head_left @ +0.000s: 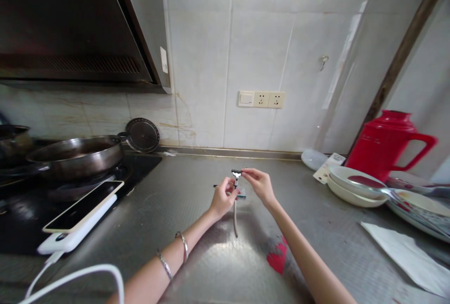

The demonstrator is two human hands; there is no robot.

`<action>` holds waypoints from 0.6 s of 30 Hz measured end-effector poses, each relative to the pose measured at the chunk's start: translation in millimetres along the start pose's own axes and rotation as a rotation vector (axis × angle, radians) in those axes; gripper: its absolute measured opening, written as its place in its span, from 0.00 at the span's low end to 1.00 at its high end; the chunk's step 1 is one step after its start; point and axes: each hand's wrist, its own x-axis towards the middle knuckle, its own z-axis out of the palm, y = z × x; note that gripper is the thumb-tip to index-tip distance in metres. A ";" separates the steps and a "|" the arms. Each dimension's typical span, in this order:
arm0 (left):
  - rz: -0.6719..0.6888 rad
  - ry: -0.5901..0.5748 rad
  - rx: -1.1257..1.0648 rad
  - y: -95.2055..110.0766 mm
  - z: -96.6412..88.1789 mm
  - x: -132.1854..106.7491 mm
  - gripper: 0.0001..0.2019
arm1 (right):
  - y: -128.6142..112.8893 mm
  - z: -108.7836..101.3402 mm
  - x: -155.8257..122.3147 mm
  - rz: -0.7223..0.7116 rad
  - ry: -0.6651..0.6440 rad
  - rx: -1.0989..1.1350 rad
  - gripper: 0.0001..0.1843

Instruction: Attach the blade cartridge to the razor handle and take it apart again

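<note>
Above the steel counter point(197, 210), my two hands hold a slim razor point(235, 201) upright between them. My left hand point(222, 197) is closed around the upper part of its handle. My right hand point(257, 183) pinches the dark razor head point(236, 171) at the top. The handle's lower end hangs down toward the counter. A small dark flat thing lies on the counter just behind my hands, partly hidden. My left wrist wears two bracelets.
A phone on a white power bank point(79, 215) with a white cable lies at the left by a wok point(75, 154) on the stove. Stacked bowls point(355, 184), a red thermos jug point(386, 144) and white paper point(408, 257) stand at the right. A red patch point(279, 257) marks the counter.
</note>
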 end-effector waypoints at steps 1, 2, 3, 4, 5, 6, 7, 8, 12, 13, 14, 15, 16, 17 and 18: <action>-0.004 0.003 -0.002 0.7 0.2 -0.2 0.10 | 0.2 0.6 -0.2 0.001 -0.001 0.003 0.16; -0.009 0.007 -0.008 1.6 0.5 -0.4 0.10 | 0.5 1.1 -0.3 0.001 0.000 0.005 0.16; -0.014 0.012 -0.016 2.6 0.8 -0.7 0.11 | 0.8 1.5 -0.5 0.003 0.002 0.007 0.16; -0.017 0.017 -0.024 3.4 1.1 -1.0 0.11 | 1.0 1.9 -0.7 0.005 0.001 0.009 0.17; -0.020 0.021 -0.031 4.1 1.4 -1.2 0.11 | 1.1 2.3 -0.9 0.005 -0.001 0.012 0.17; -0.020 0.024 -0.036 4.5 1.7 -1.3 0.11 | 0.9 2.7 -1.1 0.006 -0.002 0.015 0.17; -0.021 0.024 -0.040 4.7 1.8 -1.4 0.11 | 0.5 3.0 -1.4 0.008 -0.003 0.019 0.17; -0.021 0.024 -0.042 4.7 2.0 -1.4 0.11 | -0.2 3.4 -1.7 0.009 -0.006 0.022 0.17; -0.023 0.015 -0.041 3.9 2.0 -1.3 0.11 | -3.2 4.4 -2.6 0.019 -0.017 0.043 0.16; -0.023 0.014 -0.038 3.8 2.0 -1.3 0.11 | -3.6 4.6 -2.7 0.023 -0.018 0.051 0.15; -0.022 0.013 -0.035 3.8 2.1 -1.3 0.10 | -3.9 4.7 -2.7 0.027 -0.020 0.059 0.15; -0.021 0.013 -0.035 3.9 2.1 -1.3 0.10 | -3.9 4.8 -2.7 0.031 -0.022 0.064 0.15; -0.022 0.011 -0.037 4.0 2.2 -1.3 0.10 | -3.6 4.9 -2.7 0.033 -0.023 0.066 0.16; -0.022 0.009 -0.039 4.0 2.3 -1.2 0.10 | -3.3 5.0 -2.8 0.032 -0.025 0.065 0.16; -0.021 0.006 -0.042 4.0 2.4 -1.1 0.10 | -2.8 5.1 -2.9 0.030 -0.031 0.064 0.16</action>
